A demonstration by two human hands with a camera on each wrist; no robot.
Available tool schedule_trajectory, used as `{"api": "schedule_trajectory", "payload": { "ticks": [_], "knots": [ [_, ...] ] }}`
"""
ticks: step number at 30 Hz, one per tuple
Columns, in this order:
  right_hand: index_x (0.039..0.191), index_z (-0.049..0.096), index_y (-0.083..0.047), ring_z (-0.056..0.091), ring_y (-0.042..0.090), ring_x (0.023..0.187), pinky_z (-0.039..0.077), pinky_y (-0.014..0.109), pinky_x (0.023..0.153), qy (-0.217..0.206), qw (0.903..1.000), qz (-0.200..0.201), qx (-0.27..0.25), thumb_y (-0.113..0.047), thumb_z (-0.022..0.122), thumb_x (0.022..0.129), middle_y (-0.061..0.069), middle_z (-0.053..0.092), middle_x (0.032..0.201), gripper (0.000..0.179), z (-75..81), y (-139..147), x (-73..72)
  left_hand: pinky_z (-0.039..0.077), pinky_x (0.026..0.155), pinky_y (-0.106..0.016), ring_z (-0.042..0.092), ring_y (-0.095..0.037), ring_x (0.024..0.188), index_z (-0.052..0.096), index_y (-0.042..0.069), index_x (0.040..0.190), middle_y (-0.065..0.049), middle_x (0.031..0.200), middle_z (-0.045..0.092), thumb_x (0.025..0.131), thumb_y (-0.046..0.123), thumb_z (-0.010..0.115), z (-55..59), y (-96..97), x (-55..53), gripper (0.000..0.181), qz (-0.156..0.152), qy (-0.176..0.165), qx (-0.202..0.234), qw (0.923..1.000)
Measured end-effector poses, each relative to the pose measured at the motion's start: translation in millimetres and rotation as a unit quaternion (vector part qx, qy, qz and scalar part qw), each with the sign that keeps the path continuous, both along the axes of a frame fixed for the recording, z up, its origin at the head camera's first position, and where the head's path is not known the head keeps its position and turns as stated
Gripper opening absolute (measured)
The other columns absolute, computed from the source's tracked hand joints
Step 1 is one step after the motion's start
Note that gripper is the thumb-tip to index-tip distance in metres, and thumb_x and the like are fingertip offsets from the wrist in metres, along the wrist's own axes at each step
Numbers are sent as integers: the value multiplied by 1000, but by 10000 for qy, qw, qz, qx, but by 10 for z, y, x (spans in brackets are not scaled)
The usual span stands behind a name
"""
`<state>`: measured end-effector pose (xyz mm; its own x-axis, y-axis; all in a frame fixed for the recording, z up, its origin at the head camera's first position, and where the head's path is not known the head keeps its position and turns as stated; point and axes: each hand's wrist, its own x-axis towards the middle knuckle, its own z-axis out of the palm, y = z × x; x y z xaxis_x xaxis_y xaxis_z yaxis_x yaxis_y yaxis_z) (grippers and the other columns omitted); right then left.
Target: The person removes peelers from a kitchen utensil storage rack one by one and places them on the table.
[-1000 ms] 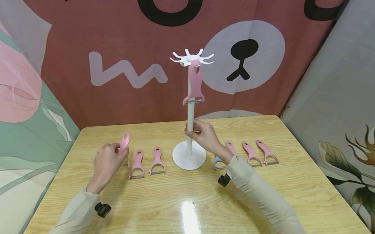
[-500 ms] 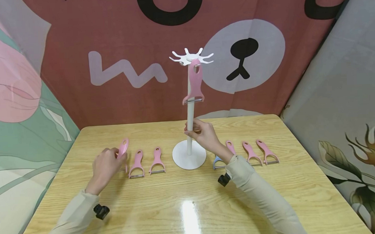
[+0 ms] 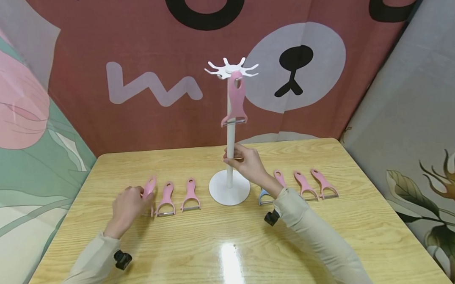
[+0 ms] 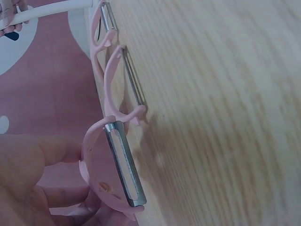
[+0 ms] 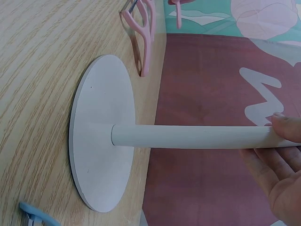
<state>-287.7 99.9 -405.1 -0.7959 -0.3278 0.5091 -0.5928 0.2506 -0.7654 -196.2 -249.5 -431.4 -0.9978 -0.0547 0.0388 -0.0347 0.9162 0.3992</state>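
Note:
My left hand (image 3: 127, 208) holds a pink peeler (image 3: 149, 187) by its handle, low at the left end of a row of peelers. Its metal blade (image 4: 126, 165) faces the tabletop in the left wrist view; whether it touches the wood, I cannot tell. With thumb and fingers round the pole, my right hand (image 3: 251, 164) grips a white hook stand (image 3: 230, 195). From a front hook of that stand hangs another pink peeler (image 3: 236, 99). Two pink peelers, one nearer (image 3: 166, 199) and one farther (image 3: 191, 192) from my left hand, lie left of the base.
Right of the base lie a blue peeler (image 3: 266, 197), partly behind my right wrist, and pink peelers (image 3: 303, 183), (image 3: 322, 181) farther right. A pink handle (image 3: 279, 178) shows behind the right sleeve. Printed cloth (image 3: 166, 127) hangs behind the wooden table (image 3: 202, 253).
My left hand has lowered the pink peeler toward the table, moving slightly left. The right hand and the stand have stayed in place.

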Motion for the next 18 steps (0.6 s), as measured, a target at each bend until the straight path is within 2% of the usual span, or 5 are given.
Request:
{"api": "schedule_trajectory", "payload": {
  "ticks": [4,7,12,14,18],
  "knots": [
    [107,65,8,72,36,88,60,41,75,9,10000,4,31,8,72,85,23,72,94,23,26,-10,20,34,43,-30,44,-20,54,67,-11,103,-12,74,54,94,29,64,-37,-13,-4,41,16,-12,-99,9999],
    [106,65,10,71,37,88,60,43,75,-15,10000,-4,29,11,71,85,24,71,94,23,91,-25,80,36,45,-32,47,-22,56,67,-11,103,-15,77,56,94,30,63,-48,-27,-15,42,10,-66,-133,9999],
    [107,67,5,72,30,87,60,34,75,-22,10000,11,21,5,74,86,18,73,95,22,69,-10,69,39,49,-35,50,-26,63,67,-11,106,-19,86,60,95,30,61,-70,-39,-55,43,67,-291,-216,9993],
    [107,67,3,72,28,87,60,33,75,-12,10000,44,3,2,75,86,17,73,95,23,26,5,32,39,50,-35,50,-26,63,68,-9,103,-18,83,58,95,30,61,-78,-32,-74,40,128,-382,-235,9989],
    [107,68,1,73,27,87,60,33,75,-10,10000,70,2,-3,75,87,15,74,95,22,5,15,11,36,48,-32,47,-23,58,63,-2,80,-12,73,52,95,28,60,-89,-25,-91,34,169,-450,-225,9986]
  ]
}}
